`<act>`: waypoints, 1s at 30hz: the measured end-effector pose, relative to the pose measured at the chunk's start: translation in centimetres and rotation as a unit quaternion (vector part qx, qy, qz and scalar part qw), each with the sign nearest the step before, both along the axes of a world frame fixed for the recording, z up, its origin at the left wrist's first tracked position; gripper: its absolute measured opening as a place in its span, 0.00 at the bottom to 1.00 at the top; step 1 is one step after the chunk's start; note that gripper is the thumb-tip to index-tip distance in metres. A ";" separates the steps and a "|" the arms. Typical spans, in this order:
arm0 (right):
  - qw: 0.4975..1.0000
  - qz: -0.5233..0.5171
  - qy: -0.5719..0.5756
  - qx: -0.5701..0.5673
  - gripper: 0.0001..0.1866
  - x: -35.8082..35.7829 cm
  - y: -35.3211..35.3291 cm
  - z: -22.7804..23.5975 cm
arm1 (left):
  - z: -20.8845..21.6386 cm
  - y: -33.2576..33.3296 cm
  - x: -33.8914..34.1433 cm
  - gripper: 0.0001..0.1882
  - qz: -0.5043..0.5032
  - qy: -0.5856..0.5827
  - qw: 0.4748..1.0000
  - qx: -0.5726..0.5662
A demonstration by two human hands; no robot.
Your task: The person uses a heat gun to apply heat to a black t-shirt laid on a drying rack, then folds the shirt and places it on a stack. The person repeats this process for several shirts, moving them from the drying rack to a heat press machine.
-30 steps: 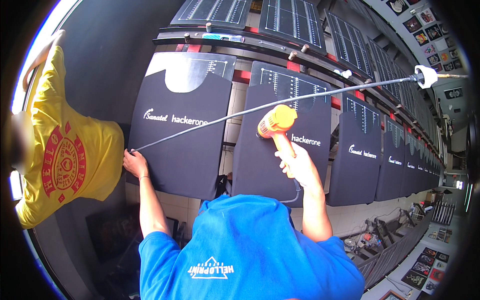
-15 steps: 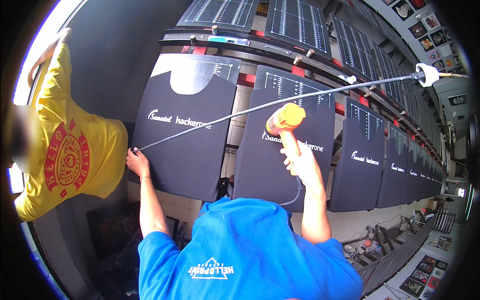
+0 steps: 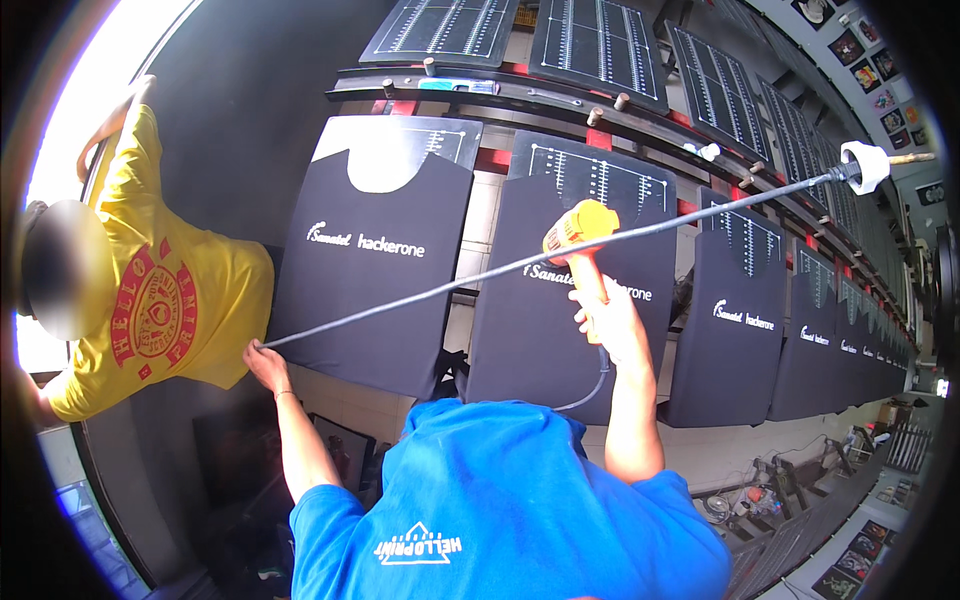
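The left hand (image 3: 268, 368) lowers its grasped, thin grey cord (image 3: 700, 215) across the orange plastic gun (image 3: 582, 222) the right hand (image 3: 624, 326) clasps.

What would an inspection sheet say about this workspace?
Surface: rows of flat black boards with white ruler marks.
Job's things: black fabric pieces with white print, on the nearer boards; orange plastic heat gun over one; long thin grey rod with white end cap.
Clutter: small blue-and-white package on a black metal rail.
Hands: left hand grips the rod's end; right hand grips the heat gun's handle.
Cables: thin grey cord from that handle.
Surroundings: person in a yellow shirt, left; small pictures, right.
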State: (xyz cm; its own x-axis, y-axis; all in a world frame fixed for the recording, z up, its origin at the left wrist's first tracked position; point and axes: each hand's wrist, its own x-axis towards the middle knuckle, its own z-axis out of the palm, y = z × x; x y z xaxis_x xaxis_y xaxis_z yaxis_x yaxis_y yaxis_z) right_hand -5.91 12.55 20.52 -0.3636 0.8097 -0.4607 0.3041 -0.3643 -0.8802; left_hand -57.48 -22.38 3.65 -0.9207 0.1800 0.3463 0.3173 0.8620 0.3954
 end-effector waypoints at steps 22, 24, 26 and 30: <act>0.989 -0.126 0.073 -0.040 0.22 -7.5 -7.2 1.9 | -0.9 -6.1 -5.2 0.14 -0.150 -0.069 0.985 -0.057; 0.989 -0.121 0.048 -0.072 0.23 -10.9 -9.6 2.7 | -2.3 -6.0 -7.1 0.13 -0.187 -0.055 0.981 -0.005; 0.991 -0.079 0.057 -0.091 0.26 -14.4 -11.2 3.6 | -2.7 -5.1 -7.7 0.14 -0.186 -0.068 0.980 0.027; 0.987 -0.015 -0.025 -0.159 0.30 -21.4 -10.9 4.8 | -2.1 -2.1 -8.2 0.15 -0.161 -0.154 0.967 0.126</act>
